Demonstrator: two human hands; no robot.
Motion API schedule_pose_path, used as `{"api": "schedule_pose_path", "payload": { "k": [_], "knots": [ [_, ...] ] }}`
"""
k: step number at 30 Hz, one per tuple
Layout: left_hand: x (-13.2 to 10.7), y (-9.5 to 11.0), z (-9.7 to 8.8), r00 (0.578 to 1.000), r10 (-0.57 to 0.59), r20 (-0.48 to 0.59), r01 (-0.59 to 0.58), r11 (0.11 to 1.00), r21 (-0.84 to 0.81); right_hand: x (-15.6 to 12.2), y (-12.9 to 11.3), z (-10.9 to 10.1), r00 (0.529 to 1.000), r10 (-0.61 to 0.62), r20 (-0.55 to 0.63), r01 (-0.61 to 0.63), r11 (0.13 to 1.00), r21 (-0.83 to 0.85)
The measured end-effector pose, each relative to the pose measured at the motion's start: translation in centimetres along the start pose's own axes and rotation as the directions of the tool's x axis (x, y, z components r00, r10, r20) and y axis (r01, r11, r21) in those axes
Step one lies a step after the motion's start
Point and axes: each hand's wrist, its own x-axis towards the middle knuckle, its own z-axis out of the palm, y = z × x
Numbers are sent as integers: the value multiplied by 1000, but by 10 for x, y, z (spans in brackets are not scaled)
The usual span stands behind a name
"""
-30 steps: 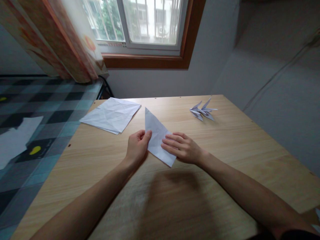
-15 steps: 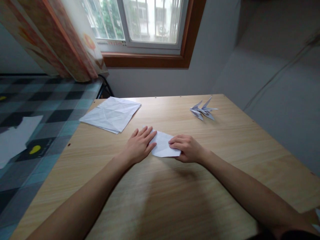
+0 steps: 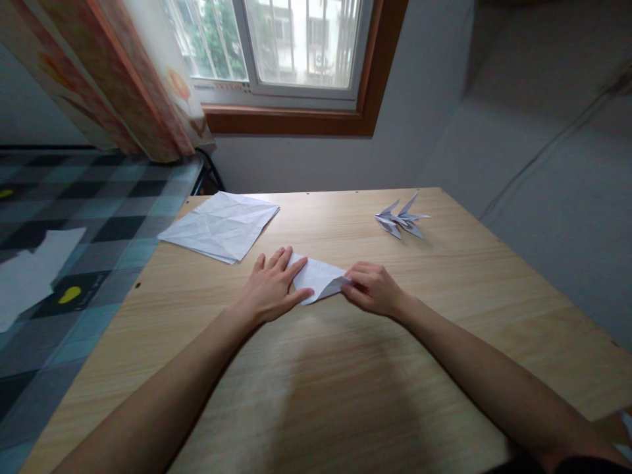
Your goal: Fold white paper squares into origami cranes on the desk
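Note:
A folded white paper lies on the wooden table in front of me. My left hand lies flat with fingers stretched out, pressing the paper's left part down. My right hand pinches the paper's right corner and lifts that flap a little off the table.
A stack of creased white sheets lies at the table's back left. A folded paper figure sits at the back right. A checked bed cover borders the table on the left, grey walls and a window stand behind.
The tall triangle of paper was folded down flat. My left hand opened and pressed on it. My right hand went from lying on it to pinching and raising its right corner.

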Motion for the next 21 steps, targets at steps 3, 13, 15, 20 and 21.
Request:
{"api": "schedule_pose_path", "payload": {
  "k": [3, 13, 15, 20, 21],
  "knots": [
    [1, -1, 1, 1000, -9, 7, 9, 1000, -12, 5, -2, 6, 990, 133, -39, -135, 990, -42],
    [0, 7, 0, 1000, -2, -25, 3, 1000, 28, 14, -3, 15, 991, 125, -45, -132, 971, -198],
    [-1, 8, 0, 1000, -1, -21, 1, 999, 36, 13, -2, 16, 1000, -4, 16, 7, 980, -200],
    [-2, 7, 1, 990, 141, 4, -141, 990, 3, 12, -2, 21, 973, -167, 157, 190, 972, -141],
    [-2, 7, 1, 988, 155, 16, -155, 988, -4, 12, -2, 21, 973, -159, 165, 183, 973, -138]
  ]
}}
